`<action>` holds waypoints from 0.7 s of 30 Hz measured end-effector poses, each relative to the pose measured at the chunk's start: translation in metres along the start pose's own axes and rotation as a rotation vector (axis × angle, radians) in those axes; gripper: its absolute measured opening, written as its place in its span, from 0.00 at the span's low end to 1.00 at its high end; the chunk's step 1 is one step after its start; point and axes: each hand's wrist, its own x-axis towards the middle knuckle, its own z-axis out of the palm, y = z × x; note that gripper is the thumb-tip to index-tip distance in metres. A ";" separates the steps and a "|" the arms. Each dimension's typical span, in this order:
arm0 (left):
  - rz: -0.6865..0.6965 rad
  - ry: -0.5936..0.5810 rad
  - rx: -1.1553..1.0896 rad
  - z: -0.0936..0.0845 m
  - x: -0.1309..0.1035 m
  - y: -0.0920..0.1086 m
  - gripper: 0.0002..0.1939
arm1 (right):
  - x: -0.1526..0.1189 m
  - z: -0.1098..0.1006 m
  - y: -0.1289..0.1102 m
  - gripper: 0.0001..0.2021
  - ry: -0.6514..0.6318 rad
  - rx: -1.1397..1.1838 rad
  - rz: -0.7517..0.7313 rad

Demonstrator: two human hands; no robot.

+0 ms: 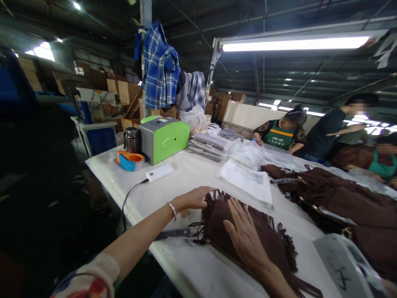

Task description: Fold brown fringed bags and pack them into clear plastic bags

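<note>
A dark brown fringed bag (214, 221) lies flat on the white table, with a zip along its near edge and fringe along its far and right edges. My right hand (245, 231) rests palm down on top of it, fingers stretched out. At the bag's far left corner is my left hand (197, 198), wearing a silver bangle, with its fingertips at the fringe. Whether those fingers pinch the fringe is hard to see. Dark cords stick out from the bag's left side, near a clear plastic bag (186, 248) on the table edge.
Across the table (192, 165) stand a green and grey machine (164, 138), a steel flask (131, 140), a tape dispenser (130, 160) and a white power bank (159, 173). Papers (246, 182) lie beyond the bag. More brown bags (341, 198) are piled right, behind a grey device (338, 265). Co-workers (279, 132) are opposite.
</note>
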 end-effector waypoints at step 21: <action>-0.211 -0.434 0.064 0.022 0.025 0.015 0.38 | 0.011 0.063 0.017 0.29 -0.132 -0.365 -0.038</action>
